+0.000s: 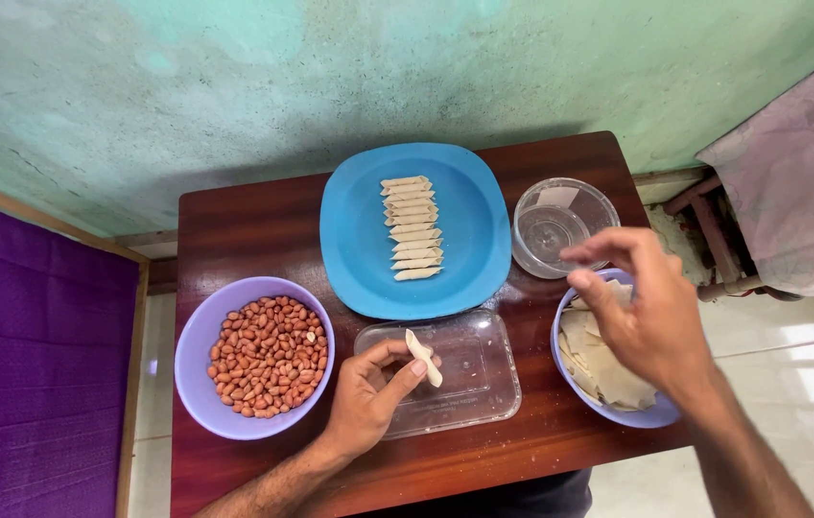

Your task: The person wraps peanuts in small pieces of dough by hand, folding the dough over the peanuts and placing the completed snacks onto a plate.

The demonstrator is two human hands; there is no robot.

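Your left hand (368, 388) pinches a folded dough piece (423, 357) near the table's front edge, long axis tilted toward the blue plate (464, 269); your right hand (642, 307), fingers loosely curled and empty, hovers over the bowl of wrappers (661, 415).

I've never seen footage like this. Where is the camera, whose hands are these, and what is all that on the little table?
There is one picture, from a camera on a person's head, looking down. The left hand pinches a small folded dough piece over a clear tray. The right hand hovers, fingers loosely curled, above a bowl of flat dough sheets. On the wooden table also stand a purple bowl of peanuts, a blue plate with a row of rolled pieces, and a clear glass bowl.
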